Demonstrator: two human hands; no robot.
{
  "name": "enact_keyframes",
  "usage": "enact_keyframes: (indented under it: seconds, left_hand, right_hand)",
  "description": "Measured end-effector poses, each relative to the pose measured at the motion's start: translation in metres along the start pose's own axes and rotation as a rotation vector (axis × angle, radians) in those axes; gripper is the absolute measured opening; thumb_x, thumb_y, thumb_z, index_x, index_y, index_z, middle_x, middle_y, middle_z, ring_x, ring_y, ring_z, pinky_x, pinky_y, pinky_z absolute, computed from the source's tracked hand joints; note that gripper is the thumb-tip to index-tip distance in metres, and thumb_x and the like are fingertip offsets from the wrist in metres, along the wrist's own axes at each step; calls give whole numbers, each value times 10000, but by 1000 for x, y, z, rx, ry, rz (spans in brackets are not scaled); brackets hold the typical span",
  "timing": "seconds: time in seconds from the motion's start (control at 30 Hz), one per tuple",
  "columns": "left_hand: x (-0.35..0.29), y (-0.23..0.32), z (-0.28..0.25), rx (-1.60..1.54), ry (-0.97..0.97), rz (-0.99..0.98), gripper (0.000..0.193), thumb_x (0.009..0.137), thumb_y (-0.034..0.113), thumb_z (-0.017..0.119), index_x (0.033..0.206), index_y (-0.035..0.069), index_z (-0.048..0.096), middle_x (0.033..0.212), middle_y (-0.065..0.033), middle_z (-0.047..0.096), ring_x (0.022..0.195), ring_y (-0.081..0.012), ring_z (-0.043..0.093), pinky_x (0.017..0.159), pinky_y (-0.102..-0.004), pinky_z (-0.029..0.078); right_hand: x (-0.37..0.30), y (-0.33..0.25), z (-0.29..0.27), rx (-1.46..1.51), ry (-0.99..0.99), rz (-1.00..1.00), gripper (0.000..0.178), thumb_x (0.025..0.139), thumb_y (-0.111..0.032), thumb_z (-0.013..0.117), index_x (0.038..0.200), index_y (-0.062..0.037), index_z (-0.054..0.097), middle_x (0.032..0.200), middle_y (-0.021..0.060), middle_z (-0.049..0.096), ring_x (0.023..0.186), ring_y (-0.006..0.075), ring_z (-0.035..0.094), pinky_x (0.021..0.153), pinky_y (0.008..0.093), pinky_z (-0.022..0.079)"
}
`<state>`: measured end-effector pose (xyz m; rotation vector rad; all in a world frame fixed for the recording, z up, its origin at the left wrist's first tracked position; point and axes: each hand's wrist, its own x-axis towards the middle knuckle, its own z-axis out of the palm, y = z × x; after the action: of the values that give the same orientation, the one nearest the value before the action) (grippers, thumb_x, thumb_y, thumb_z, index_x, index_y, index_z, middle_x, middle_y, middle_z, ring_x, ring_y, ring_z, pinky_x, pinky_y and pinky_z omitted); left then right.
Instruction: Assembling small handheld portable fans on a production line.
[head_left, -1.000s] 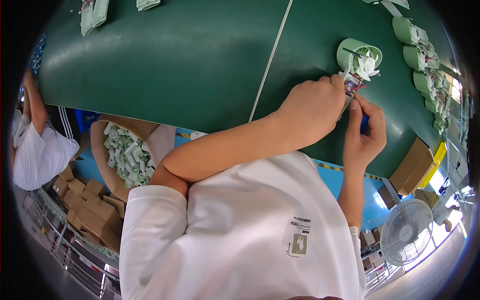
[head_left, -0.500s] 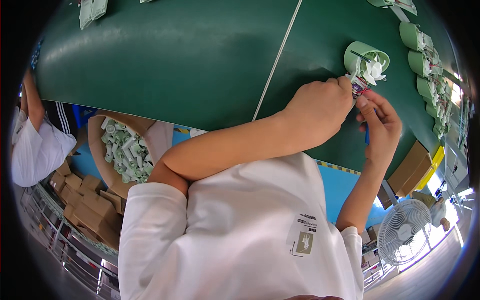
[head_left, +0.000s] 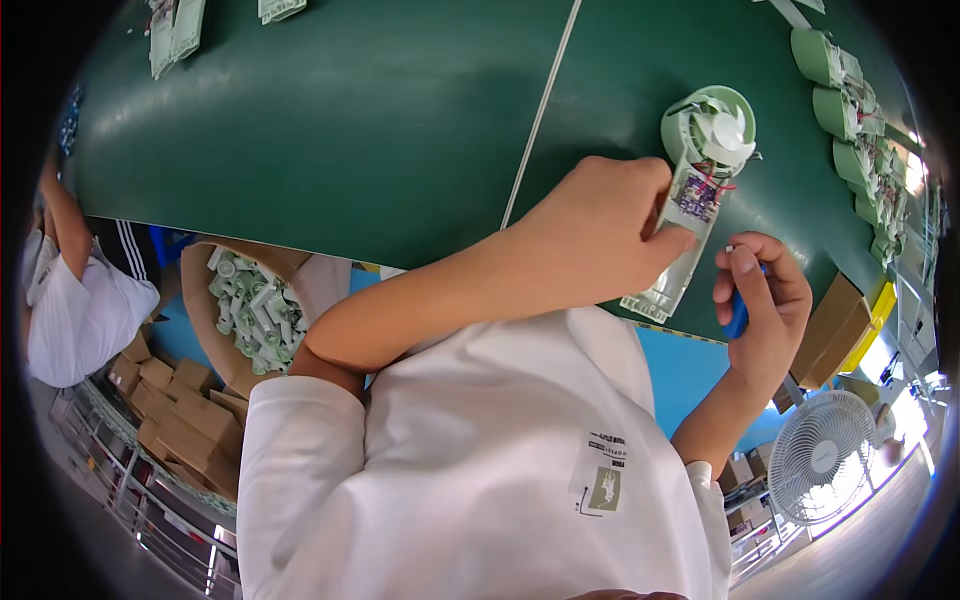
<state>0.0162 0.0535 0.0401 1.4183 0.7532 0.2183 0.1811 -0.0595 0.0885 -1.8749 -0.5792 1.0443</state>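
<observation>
A pale green handheld fan (head_left: 682, 273), its long handle shell laid open, rests on the green table with its round head pointing away from me. White blades (head_left: 722, 130) fill the head, and a purple circuit board (head_left: 696, 197) with red wires sits below them. My left hand (head_left: 628, 222) is closed on the handle's left side, thumb across the shell. Just right of the handle, apart from it, my right hand (head_left: 764, 292) is closed around a blue tool (head_left: 738, 312), mostly hidden by the palm. Something small and white shows at its thumb and index fingertips.
Several similar open fan bodies (head_left: 855, 160) line the table's right edge; more shells (head_left: 178, 35) lie at the far left. A carton of pale green parts (head_left: 205, 290) stands left below the table. Another person (head_left: 80, 310) is at far left. A standing fan (head_left: 822, 455) is at lower right.
The handheld fan has turned in my left hand: its blades and board now face up and its handle is uncovered. My right hand has drawn back from the board, down toward me.
</observation>
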Motion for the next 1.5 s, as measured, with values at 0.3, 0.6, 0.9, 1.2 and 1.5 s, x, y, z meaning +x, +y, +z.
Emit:
enact_keyframes:
  seconds: [0.3, 0.6, 0.9, 1.2, 1.5]
  left_hand:
    - [-22, -23, 9, 159, 286, 123, 307, 808, 197, 780, 985, -2, 627, 800, -69, 630, 499, -108, 512, 453, -271, 426]
    - [-83, -11, 24, 218, 221, 459, 342, 717, 57, 836, 1027, 15, 696, 948, -87, 656, 646, -108, 604, 483, -231, 494]
    - [-87, -11, 20, 391, 77, 701, 267, 764, -74, 701, 1026, -35, 675, 974, -133, 645, 665, -175, 644, 536, -248, 540]
    - [-82, -28, 32, 410, 99, 831, 268, 759, -53, 691, 1024, -72, 655, 986, -173, 636, 614, -174, 641, 469, -239, 521]
    - [-72, -36, 45, 133, 106, 637, 250, 755, -2, 782, 976, -11, 668, 911, -119, 626, 622, -165, 603, 507, -260, 496]
  right_hand:
    - [-19, 8, 4, 310, -169, 74, 133, 900, -91, 650, 926, 39, 657, 770, 92, 668, 541, 100, 598, 389, 204, 404]
    - [-56, 17, 21, 384, -313, 254, 89, 869, -40, 684, 883, 44, 660, 843, 87, 646, 655, 103, 623, 485, 199, 452]
    - [-63, 28, 12, 410, -328, 298, 64, 874, -27, 680, 868, 32, 655, 819, 68, 641, 613, 80, 561, 490, 184, 414]
    - [-63, 51, 6, 494, -387, 215, 70, 849, -19, 696, 849, 44, 664, 785, 93, 615, 596, 95, 559, 488, 199, 414]
    - [-56, 61, 4, 584, -451, 193, 139, 786, -67, 764, 821, 41, 682, 783, 101, 623, 661, 118, 573, 567, 224, 417]
